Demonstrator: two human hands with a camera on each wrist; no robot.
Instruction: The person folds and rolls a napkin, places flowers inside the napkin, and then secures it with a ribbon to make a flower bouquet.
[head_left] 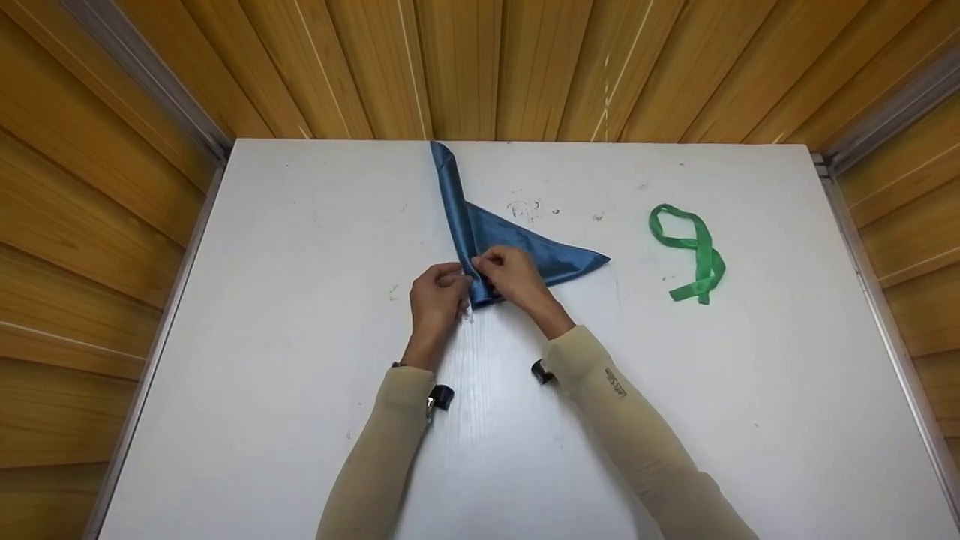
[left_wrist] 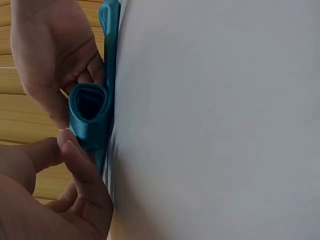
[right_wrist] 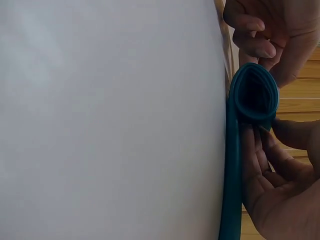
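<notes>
Walls (head_left: 465,67): yellow-brown wood boards stood behind the table and along both sides.
Table (head_left: 247,390): it was white and flat, with small dark marks (head_left: 525,210) on top.
Blue cloth (head_left: 525,244): it lay on the table, past the middle, toward the far side. One side was rolled into a long tube (head_left: 452,195) that leaned a bit left and reached the far edge. The other part lay flat, with a pointy end to the right.
Tube's near end: it was round and hollow, and the wrist views showed layers inside.
Left hand (head_left: 436,300): it was at the left of the tube, near the low end. Its fingers were bent, and the thumb and fingertips pinched the roll.
Right hand (head_left: 516,279): it was across from the other hand. Its thumb and bent fingers were nearly closed, gripping the roll's right side.
Green ribbon (head_left: 703,262): it lay in a loop on the right, well apart from both hands.
Sleeves (head_left: 375,450): they were tan and covered both arms.
</notes>
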